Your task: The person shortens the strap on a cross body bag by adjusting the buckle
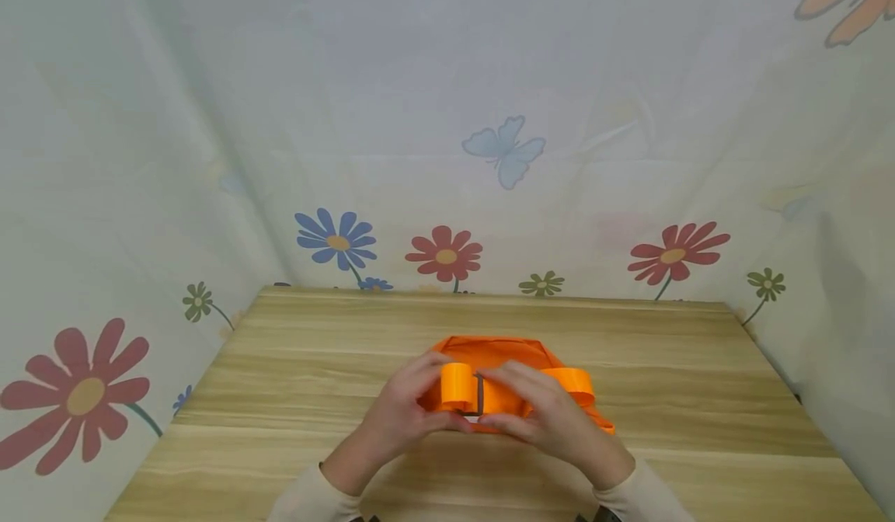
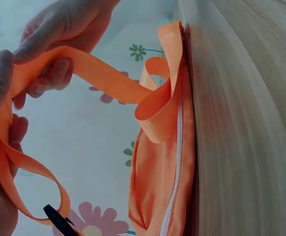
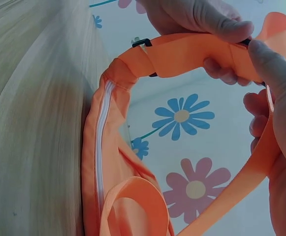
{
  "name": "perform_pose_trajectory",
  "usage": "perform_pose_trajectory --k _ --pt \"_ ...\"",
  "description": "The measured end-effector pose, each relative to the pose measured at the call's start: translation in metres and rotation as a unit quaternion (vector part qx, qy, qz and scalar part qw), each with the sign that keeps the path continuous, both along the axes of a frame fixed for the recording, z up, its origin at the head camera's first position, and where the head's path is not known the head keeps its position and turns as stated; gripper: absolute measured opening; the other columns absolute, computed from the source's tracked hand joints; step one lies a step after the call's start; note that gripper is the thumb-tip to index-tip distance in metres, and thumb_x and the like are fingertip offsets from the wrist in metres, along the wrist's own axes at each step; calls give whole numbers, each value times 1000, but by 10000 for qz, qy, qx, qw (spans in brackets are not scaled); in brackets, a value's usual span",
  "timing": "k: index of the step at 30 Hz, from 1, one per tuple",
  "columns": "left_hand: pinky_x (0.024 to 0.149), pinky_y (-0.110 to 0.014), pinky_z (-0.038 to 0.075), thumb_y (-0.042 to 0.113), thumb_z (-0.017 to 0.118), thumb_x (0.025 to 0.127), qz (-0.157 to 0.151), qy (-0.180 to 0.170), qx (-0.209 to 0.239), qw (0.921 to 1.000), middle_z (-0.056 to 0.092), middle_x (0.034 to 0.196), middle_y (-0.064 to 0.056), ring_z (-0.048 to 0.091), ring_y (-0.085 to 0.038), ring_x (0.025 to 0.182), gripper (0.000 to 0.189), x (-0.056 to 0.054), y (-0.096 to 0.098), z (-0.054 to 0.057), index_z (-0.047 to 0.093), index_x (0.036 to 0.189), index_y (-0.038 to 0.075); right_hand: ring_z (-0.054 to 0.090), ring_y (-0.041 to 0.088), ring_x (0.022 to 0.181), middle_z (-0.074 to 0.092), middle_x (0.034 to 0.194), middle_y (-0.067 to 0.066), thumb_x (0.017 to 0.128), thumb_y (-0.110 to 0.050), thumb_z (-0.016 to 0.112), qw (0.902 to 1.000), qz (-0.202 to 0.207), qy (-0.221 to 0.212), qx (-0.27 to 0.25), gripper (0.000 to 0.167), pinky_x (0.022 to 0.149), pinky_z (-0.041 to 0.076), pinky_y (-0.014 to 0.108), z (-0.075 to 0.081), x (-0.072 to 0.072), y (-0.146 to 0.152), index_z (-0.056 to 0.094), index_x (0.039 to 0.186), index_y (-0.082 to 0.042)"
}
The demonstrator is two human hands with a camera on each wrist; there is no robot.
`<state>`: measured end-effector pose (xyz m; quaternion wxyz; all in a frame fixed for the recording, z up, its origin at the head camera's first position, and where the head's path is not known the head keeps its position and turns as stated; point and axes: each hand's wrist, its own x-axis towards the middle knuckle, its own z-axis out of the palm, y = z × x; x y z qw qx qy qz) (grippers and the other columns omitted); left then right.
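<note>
An orange fabric bag (image 1: 499, 349) with a white zipper (image 3: 100, 147) lies on the table. Its wide orange strap (image 2: 106, 81) is raised in front of it. My left hand (image 1: 402, 400) pinches the strap between thumb and fingers, beside a loop of webbing (image 1: 457, 384). Just to its right, my right hand (image 1: 541, 405) pinches the strap too. Between the hands shows a dark buckle piece (image 1: 479, 394), mostly covered by fingers in the right wrist view. Nearer the bag, a black slider (image 3: 142, 43) sits on the strap.
The wood-grain table (image 1: 301, 367) extends around the bag. White cloth with printed flowers (image 1: 445, 255) hangs behind and along both sides. Another strap loop (image 1: 575, 382) sticks up at the bag's right, and a loose loop (image 2: 37, 172) hangs below my left hand.
</note>
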<state>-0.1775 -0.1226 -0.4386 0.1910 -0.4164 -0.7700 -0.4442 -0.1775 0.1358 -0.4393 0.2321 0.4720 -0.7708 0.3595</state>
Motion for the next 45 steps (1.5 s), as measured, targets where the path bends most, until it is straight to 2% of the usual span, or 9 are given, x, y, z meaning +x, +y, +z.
perform_pose_trajectory --k 3,8,14,18,21,24,29,38,45 --pt "99 -32 63 26 96 74 130 224 -224 9994 71 124 -4 72 -17 109 61 0 0 1 72 127 10 67 15 96 76 119 3 94 -28 85 9999 17 93 -93 53 86 58 17 0 0 -1 67 139 -7" --pt "99 -33 63 32 95 75 252 447 -524 9973 72 125 -5 73 -17 109 63 1 -1 2 71 129 9 68 14 96 77 116 2 91 -23 90 9999 -59 -1 -155 53 85 59 17 0 0 -3 68 136 -8" --pt "102 -33 62 28 96 79 372 253 -889 9950 73 129 -1 73 -17 116 59 2 -6 4 74 131 12 69 14 93 76 114 4 90 -22 90 9991 -4 -246 -347 47 81 59 18 -2 -2 -2 69 130 -8" --pt "102 -33 62 30 94 81 399 191 -1086 9931 72 129 -1 72 -17 115 56 2 -9 5 75 130 11 70 14 95 76 114 3 90 -24 91 9987 12 -377 -354 46 83 61 21 -2 -2 0 70 129 -10" --pt "102 -33 62 31 94 82 389 -11 -1137 9928 71 128 0 71 -17 113 55 3 -11 5 74 129 11 69 15 96 76 113 2 88 -21 92 9986 64 -380 -368 47 84 61 22 -1 -3 1 69 128 -11" --pt "103 -33 62 32 94 83 340 -416 -1080 9927 70 127 3 70 -15 114 53 3 -12 6 74 128 14 67 14 93 75 110 2 86 -20 93 9986 117 -332 -391 48 82 60 20 -1 -4 2 69 127 -11" --pt "106 -34 61 35 92 85 455 -876 -1016 9899 70 127 5 68 -15 116 49 4 -13 9 73 126 17 66 13 91 74 108 1 85 -20 93 9984 59 -392 -408 47 81 59 18 -2 -4 3 69 125 -11" --pt "108 -37 60 31 92 86 679 -869 -1083 9880 70 127 4 68 -17 117 48 5 -15 11 75 129 17 66 11 94 74 109 -2 88 -22 91 9978 -65 -504 -414 43 83 58 19 1 -3 4 69 124 -13" --pt "104 -31 61 30 90 89 764 -1325 -1325 9793 64 126 10 64 -13 117 47 5 -21 12 75 133 23 67 10 97 74 112 -4 86 -22 93 9970 -124 -694 -315 47 87 58 19 3 -2 7 69 125 -15"
